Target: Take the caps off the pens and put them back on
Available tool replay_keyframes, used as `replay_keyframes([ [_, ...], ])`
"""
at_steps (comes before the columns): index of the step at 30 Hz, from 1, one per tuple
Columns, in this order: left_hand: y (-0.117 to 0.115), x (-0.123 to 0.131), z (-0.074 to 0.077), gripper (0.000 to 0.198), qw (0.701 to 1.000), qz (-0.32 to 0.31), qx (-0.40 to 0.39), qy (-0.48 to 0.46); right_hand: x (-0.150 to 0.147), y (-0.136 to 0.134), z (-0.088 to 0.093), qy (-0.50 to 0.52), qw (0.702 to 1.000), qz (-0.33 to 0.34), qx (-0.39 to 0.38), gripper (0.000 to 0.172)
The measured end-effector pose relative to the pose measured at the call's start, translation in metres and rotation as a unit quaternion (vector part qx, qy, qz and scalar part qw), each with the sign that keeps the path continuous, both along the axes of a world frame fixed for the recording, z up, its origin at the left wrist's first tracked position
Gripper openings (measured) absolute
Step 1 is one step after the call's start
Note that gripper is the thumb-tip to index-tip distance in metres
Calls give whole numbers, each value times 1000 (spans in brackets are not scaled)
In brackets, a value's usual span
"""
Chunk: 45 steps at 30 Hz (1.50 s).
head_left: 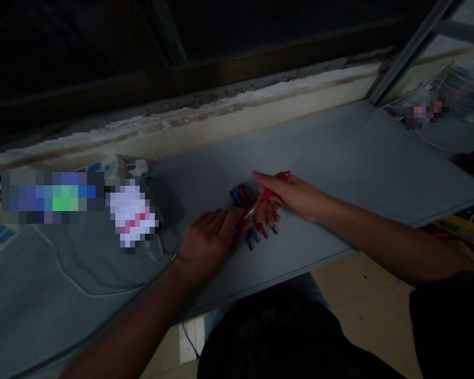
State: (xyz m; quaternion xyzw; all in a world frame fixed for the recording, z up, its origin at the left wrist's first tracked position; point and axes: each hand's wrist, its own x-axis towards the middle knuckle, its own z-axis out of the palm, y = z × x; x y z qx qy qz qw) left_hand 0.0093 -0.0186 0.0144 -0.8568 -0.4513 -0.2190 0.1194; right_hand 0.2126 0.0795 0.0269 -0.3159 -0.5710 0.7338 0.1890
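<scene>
Head view, dim. Right hand [294, 196] over the middle of the table [319, 147], fingers [269, 209] closed around a red pen [267, 196], barrel slanted, tip pointing down-left toward the left hand [211, 242]. Left hand curled, fingertips just beside the pen tip; cannot tell whether touching or gripping it. Bunch of coloured pens [240, 196], blue, red and dark, lying under and between both hands, nearer the table's front edge than its back edge. Toward the table's left end, a pixelated packet [51, 197], a pixelated white and pink pack [132, 213] and a white cable [75, 279] near the front edge. Papers [466, 89] past the far right corner, beside a metal frame [411, 52]. Stained window sill [181, 118] along the back edge. Tiled floor [363, 284] below the front edge.
</scene>
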Motion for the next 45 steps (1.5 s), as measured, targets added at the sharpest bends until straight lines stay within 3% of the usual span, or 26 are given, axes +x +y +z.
replay_keyframes([
  [3,-1,3,1,29,1000,-2,-19,-18,2,-1,0,-3,999,15,51,70],
  [5,-2,3,2,32,992,-15,-98,-77,5,-2,1,12,993,24,115,68],
  [9,-3,1,5,30,922,-48,-328,-202,12,-1,6,67,972,68,216,57],
  [12,-3,-5,7,33,893,-35,-377,-243,15,6,9,107,958,121,236,43],
  [17,2,-12,10,38,889,0,-381,-253,18,18,12,91,947,139,275,31],
  [24,7,-9,9,28,927,50,-308,-209,21,20,13,-27,962,97,254,51],
  [28,9,-13,8,34,923,53,-318,-211,20,24,11,27,965,64,252,34],
  [30,10,-16,7,36,921,56,-319,-217,19,26,10,55,962,38,265,35],
  [37,10,-15,7,35,926,94,-294,-219,20,29,7,15,965,22,262,25],
  [40,11,-14,7,34,924,102,-292,-224,20,31,4,56,959,-6,278,48],
  [41,11,-15,7,33,924,101,-291,-226,20,31,2,56,960,-19,274,49],
  [43,11,-15,6,33,924,98,-292,-228,19,32,0,38,962,-37,268,34],
  [45,11,-15,7,33,923,96,-293,-230,18,33,0,32,965,-39,259,29],
])
